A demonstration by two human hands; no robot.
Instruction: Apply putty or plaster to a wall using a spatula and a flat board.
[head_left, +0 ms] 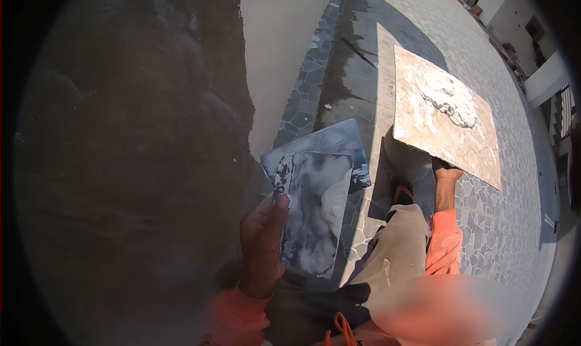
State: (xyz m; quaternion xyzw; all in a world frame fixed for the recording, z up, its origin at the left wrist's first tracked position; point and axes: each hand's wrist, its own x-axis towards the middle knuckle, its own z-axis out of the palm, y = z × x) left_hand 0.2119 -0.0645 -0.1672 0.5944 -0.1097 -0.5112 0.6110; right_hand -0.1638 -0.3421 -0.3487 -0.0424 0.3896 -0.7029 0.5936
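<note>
My left hand (263, 240) pinches the edge of a flat rectangular plate (302, 225), like a plastering blade, smeared white. A lump of white plaster (334, 202) clings along its right side. A second bluish plate (342, 137) shows behind it, also smeared with white; whether my hand holds both is hidden. Out to the right, my right hand (446, 170) supports a square board (411, 113) from below, its fingers mostly hidden under it. On that board sits a heap of wet white plaster (451, 98), with dried smears around it.
A wall fills the left side, its surface dark grey (139, 134) beside a paler strip (278, 55). A wet-stained ledge (357, 85) runs along the wall's foot. Stone-patterned paving (484, 225) spreads to the right. A sandalled foot (402, 191) stands below the board.
</note>
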